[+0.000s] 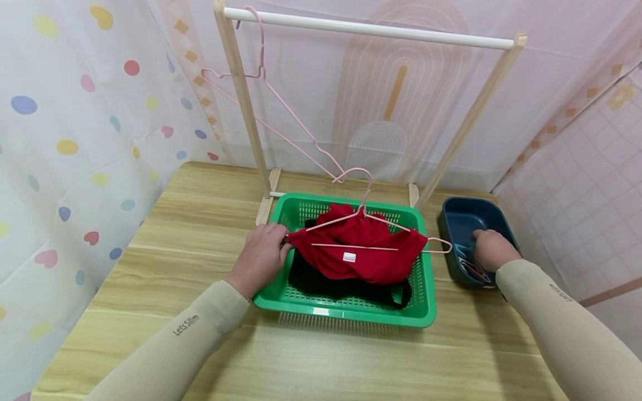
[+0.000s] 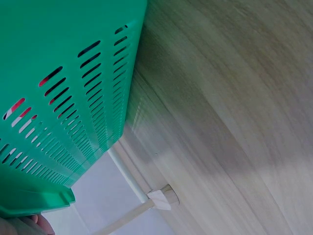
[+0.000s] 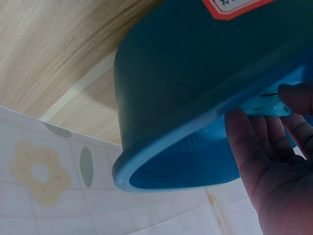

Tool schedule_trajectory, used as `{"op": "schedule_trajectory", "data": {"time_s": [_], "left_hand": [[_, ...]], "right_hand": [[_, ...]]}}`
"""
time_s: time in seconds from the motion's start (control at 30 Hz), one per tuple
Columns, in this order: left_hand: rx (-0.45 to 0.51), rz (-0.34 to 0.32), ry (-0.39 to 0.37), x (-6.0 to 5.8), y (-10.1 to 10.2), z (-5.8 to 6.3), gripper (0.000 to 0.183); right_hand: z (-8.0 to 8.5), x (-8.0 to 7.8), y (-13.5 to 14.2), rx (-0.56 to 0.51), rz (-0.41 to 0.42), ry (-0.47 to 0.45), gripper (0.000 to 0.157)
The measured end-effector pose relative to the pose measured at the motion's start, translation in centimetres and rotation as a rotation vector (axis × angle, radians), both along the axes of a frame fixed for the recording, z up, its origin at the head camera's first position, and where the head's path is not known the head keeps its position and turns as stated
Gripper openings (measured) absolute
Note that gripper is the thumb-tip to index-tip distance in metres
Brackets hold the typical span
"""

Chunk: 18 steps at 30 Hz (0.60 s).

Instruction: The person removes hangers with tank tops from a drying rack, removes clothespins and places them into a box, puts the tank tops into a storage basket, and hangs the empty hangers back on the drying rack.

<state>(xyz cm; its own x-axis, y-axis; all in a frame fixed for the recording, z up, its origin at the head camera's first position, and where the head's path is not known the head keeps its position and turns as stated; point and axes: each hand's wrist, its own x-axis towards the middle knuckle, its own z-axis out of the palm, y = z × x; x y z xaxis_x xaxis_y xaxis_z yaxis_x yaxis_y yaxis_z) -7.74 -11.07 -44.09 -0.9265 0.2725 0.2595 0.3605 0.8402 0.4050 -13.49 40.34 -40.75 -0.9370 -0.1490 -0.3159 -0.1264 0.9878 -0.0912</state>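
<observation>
My left hand (image 1: 263, 253) grips one shoulder of a red garment (image 1: 371, 267) at the left end of a pink hanger (image 1: 370, 181). The garment's neckline, with a white label, spreads below the hanger over the green basket (image 1: 346, 319). At the right, the hanger's end loop sticks out past the other shoulder. My right hand (image 1: 494, 250) is down in the dark blue basin (image 1: 463, 214). In the right wrist view, its thumb and fingers pinch a light blue clothespin (image 3: 264, 105) by the basin's rim. Only a few left fingertips show in the left wrist view.
Under the red garment lies a black garment (image 1: 321, 281) in the basket. Behind stands a wooden rack with a white rail (image 1: 371, 28); another pink hanger (image 1: 293, 111) hangs at its left end. More clips (image 1: 473, 271) lie in the basin. Patterned curtains surround the wooden table (image 1: 165, 245).
</observation>
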Motion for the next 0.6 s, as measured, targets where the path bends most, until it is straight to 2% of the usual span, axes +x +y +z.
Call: {"op": "schedule_trajectory", "data": {"time_s": [0.37, 0.6], "left_hand": [[0.009, -0.001, -0.003, 0.0, -0.01, 0.03, 0.009], [0.008, -0.001, -0.003, 0.0, -0.01, 0.01, 0.009]], "right_hand": [[-0.34, -0.08, -0.16, 0.002, -0.016, -0.055, 0.039], [-0.67, -0.1, -0.12, 0.004, -0.007, -0.058, 0.036]]}}
